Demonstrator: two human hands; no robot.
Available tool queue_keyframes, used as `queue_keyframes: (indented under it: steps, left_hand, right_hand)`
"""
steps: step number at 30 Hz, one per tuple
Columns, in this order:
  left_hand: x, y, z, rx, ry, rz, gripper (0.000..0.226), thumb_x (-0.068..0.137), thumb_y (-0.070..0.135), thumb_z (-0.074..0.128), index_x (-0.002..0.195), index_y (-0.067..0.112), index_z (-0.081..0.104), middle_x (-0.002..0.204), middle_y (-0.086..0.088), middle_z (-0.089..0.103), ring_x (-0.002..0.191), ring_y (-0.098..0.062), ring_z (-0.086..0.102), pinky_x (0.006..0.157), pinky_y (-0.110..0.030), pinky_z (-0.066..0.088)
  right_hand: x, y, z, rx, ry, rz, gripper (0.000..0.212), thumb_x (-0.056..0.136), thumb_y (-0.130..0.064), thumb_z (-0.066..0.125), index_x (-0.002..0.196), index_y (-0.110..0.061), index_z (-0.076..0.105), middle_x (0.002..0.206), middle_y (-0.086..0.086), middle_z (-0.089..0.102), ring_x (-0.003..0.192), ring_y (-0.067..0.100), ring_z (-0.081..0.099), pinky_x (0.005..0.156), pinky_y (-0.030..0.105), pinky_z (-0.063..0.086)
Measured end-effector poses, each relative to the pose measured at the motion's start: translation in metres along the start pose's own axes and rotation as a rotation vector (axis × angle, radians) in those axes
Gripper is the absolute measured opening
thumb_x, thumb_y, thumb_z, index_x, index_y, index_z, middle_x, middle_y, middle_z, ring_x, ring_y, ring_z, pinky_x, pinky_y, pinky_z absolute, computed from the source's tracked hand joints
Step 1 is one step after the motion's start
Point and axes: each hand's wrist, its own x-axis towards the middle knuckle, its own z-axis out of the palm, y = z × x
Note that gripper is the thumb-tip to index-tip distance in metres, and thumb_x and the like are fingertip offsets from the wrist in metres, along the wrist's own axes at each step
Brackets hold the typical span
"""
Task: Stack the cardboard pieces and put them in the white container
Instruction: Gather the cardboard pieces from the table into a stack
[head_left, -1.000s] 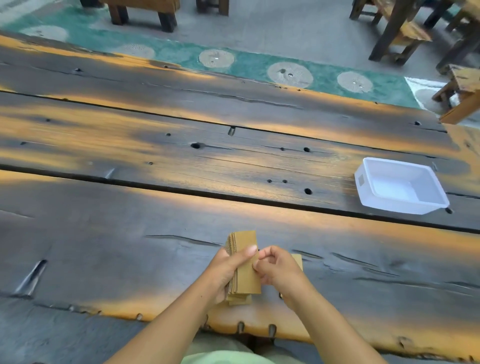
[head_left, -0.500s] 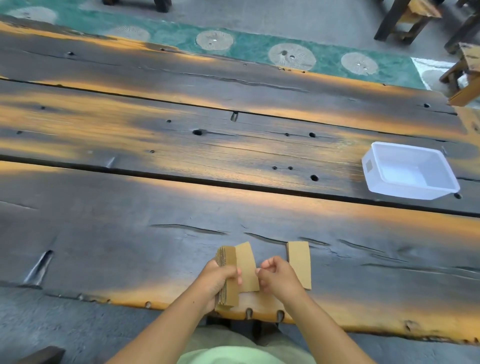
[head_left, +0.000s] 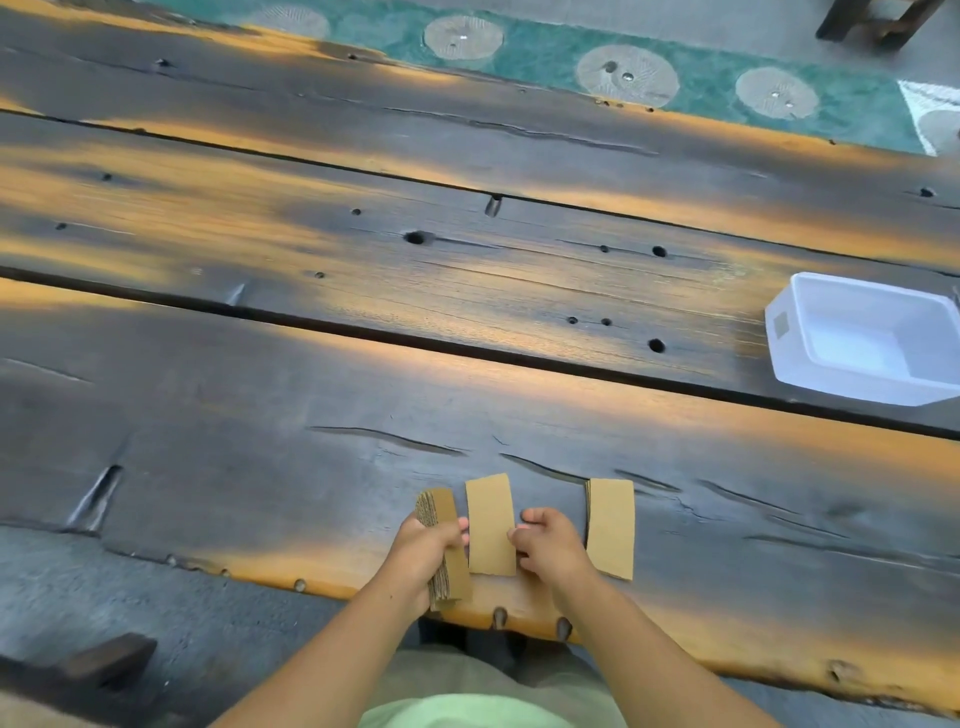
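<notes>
Since the earlier frame our single piece (head_left: 491, 524) now lies flat between our hands. Left hand (head_left: 425, 555) clamps the stack (head_left: 444, 551); right hand (head_left: 546, 545) loosely curled, empty, touching its right edge. Long axis points away; white container (head_left: 862, 343) far right.

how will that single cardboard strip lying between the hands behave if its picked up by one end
The single cardboard strip lies flat with straight edges, so it likely stays fairly stiff. It looks thin, so probably very light and easily nudged. The wooden table is rough, so it should not slide freely.
</notes>
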Motion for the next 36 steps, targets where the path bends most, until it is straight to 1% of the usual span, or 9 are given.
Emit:
queue_keyframes:
  steps: [7, 13, 15, 18, 21, 24, 27, 31, 36]
  left_hand:
    - [-0.008, -0.005, 0.001, 0.005, -0.061, -0.022, 0.055, 0.059, 0.006, 0.065, 0.114, -0.001, 0.066, 0.114, -0.029, 0.074, 0.113, -0.047, 0.067, 0.093, -0.063, 0.054]
    - [-0.016, -0.002, -0.001, 0.013, -0.146, -0.013, 0.049, 0.063, 0.006, 0.062, 0.111, -0.002, 0.067, 0.101, -0.016, 0.081, 0.096, -0.031, 0.077, 0.079, -0.051, 0.063]
    - [-0.019, 0.001, -0.003, 0.037, -0.162, 0.003, 0.048, 0.064, 0.006, 0.063, 0.11, -0.002, 0.067, 0.097, -0.014, 0.082, 0.09, -0.028, 0.078, 0.081, -0.052, 0.063]
    - [-0.024, 0.006, -0.006, 0.085, -0.175, 0.034, 0.051, 0.063, 0.009, 0.07, 0.112, -0.003, 0.064, 0.081, -0.013, 0.079, 0.079, -0.028, 0.072, 0.084, -0.051, 0.058]
    - [-0.031, 0.008, -0.006, 0.086, -0.222, 0.083, 0.037, 0.08, 0.012, 0.078, 0.111, 0.0, 0.061, 0.074, -0.014, 0.072, 0.071, -0.028, 0.067, 0.077, -0.045, 0.055]
    - [-0.04, 0.008, -0.004, 0.063, -0.323, 0.112, 0.035, 0.086, 0.023, 0.078, 0.106, -0.002, 0.063, 0.083, -0.019, 0.071, 0.073, -0.031, 0.068, 0.075, -0.042, 0.057]
    - [-0.051, 0.006, 0.001, 0.064, -0.394, 0.122, 0.038, 0.087, 0.022, 0.077, 0.119, 0.003, 0.067, 0.108, -0.022, 0.077, 0.094, -0.038, 0.075, 0.081, -0.048, 0.061]
    - [-0.058, 0.005, 0.007, 0.061, -0.439, 0.125, 0.058, 0.073, 0.025, 0.086, 0.123, 0.008, 0.062, 0.108, -0.023, 0.077, 0.092, -0.037, 0.076, 0.073, -0.05, 0.062]
    - [-0.059, 0.0, 0.013, 0.104, -0.482, 0.1, 0.064, 0.071, 0.03, 0.086, 0.126, 0.008, 0.06, 0.109, -0.024, 0.075, 0.093, -0.039, 0.074, 0.077, -0.053, 0.062]
  right_hand:
    - [0.005, 0.01, 0.002, 0.007, 0.032, 0.029, 0.02, 0.092, 0.003, 0.057, 0.11, 0.007, 0.065, 0.112, 0.026, 0.072, 0.107, 0.037, 0.068, 0.098, 0.053, 0.054]
    - [-0.007, 0.012, -0.011, 0.028, 0.026, -0.002, 0.012, 0.092, 0.002, 0.056, 0.101, 0.003, 0.063, 0.103, 0.021, 0.073, 0.101, 0.037, 0.069, 0.094, 0.056, 0.056]
    - [-0.014, 0.011, -0.019, 0.046, 0.004, -0.02, 0.008, 0.092, 0.003, 0.056, 0.095, 0.001, 0.063, 0.097, 0.02, 0.072, 0.095, 0.035, 0.069, 0.093, 0.056, 0.056]
    - [-0.024, 0.011, -0.032, 0.082, -0.025, -0.054, 0.011, 0.092, 0.007, 0.056, 0.094, 0.001, 0.066, 0.091, 0.019, 0.071, 0.087, 0.031, 0.068, 0.087, 0.049, 0.058]
    - [-0.037, 0.011, -0.041, 0.145, -0.058, -0.076, 0.016, 0.092, 0.005, 0.056, 0.104, 0.004, 0.067, 0.091, 0.015, 0.074, 0.076, 0.023, 0.07, 0.064, 0.032, 0.057]
    - [-0.051, 0.01, -0.042, 0.228, -0.136, -0.085, 0.016, 0.093, 0.004, 0.056, 0.104, -0.001, 0.067, 0.09, 0.011, 0.076, 0.075, 0.019, 0.074, 0.06, 0.026, 0.057]
    - [-0.063, 0.011, -0.032, 0.185, -0.14, -0.108, 0.016, 0.092, 0.001, 0.059, 0.106, -0.001, 0.067, 0.092, 0.011, 0.077, 0.082, 0.022, 0.074, 0.07, 0.032, 0.058]
    - [-0.072, 0.013, -0.02, 0.066, 0.001, -0.178, 0.01, 0.091, -0.002, 0.061, 0.099, -0.006, 0.066, 0.089, 0.01, 0.071, 0.078, 0.018, 0.068, 0.068, 0.027, 0.055]
    - [-0.085, 0.012, -0.019, 0.059, -0.015, -0.215, 0.016, 0.091, 0.0, 0.058, 0.093, -0.011, 0.068, 0.079, 0.002, 0.07, 0.068, 0.009, 0.067, 0.061, 0.019, 0.055]
